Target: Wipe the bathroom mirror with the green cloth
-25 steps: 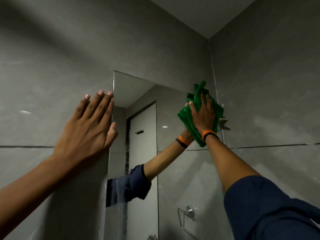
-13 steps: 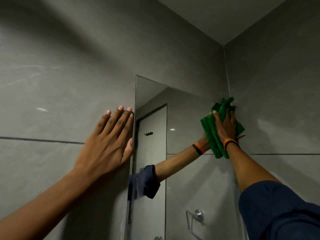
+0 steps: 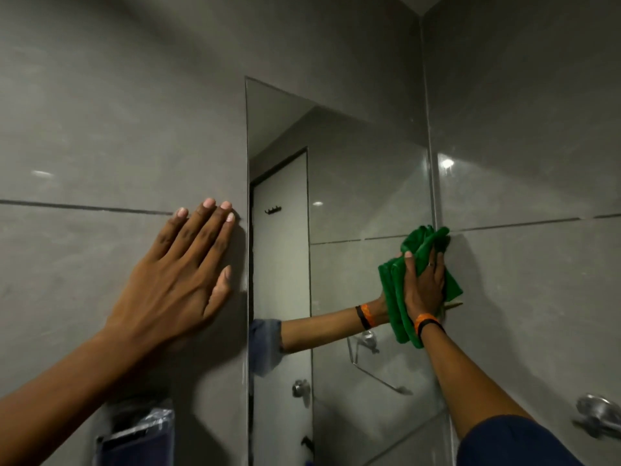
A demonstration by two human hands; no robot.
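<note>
- Grey tiled wall [image 3: 100, 122] fills the view, meeting a second tiled wall at a corner on the right.
- Tall mirror [image 3: 353, 183] mounted on it, right edge close to the corner.
- Left hand [image 3: 174, 280] flat on the tile just beside mirror's left edge, fingers extended and close together, holding nothing.
- Right hand [image 3: 425, 287] presses the green cloth [image 3: 393, 297] against the mirror's right edge, palm spread over it, fingers partly curled into the folds.
- Cloth bunched, sticking out above and below the hand.
- Orange and black wristband [image 3: 428, 322] on right wrist; dark blue sleeve [image 3: 524, 442] low right.
- Reflection shows arm, door, towel ring.
- Metal fitting [image 3: 598, 415] on right wall.
</note>
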